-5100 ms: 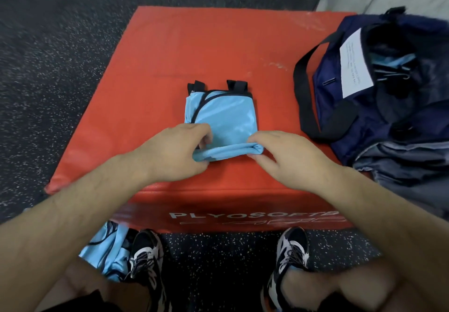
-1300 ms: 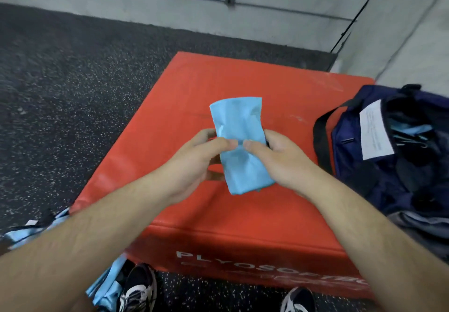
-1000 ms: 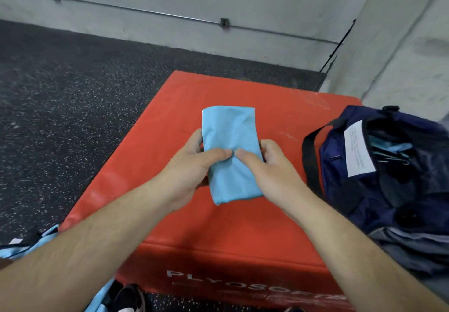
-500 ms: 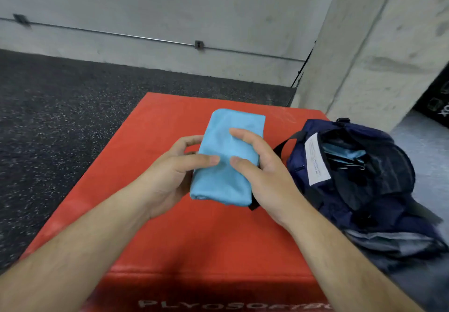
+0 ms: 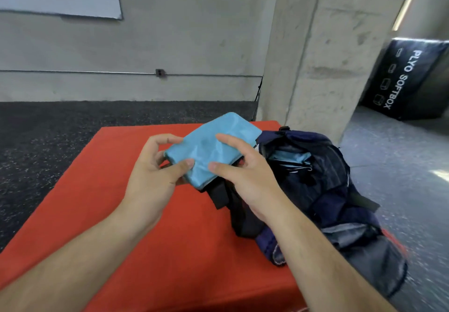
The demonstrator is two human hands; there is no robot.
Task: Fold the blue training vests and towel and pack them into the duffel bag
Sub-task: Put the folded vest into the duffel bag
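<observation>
A folded light blue vest hangs in the air above the red box, tilted with its far end towards the bag. My left hand pinches its near left corner between thumb and fingers. My right hand grips its right side, thumb on top and fingers spread over it. The navy duffel bag lies open on the right part of the box, just beyond the vest. More light blue fabric shows inside the bag's opening.
The red plyo box carries the bag and stands on dark speckled floor. A concrete pillar rises right behind the bag. A black plyo softbox leans at the far right.
Both hands lifted the folded vest off the box and carried it right and away, towards the bag's opening. The view swung up and to the right.
</observation>
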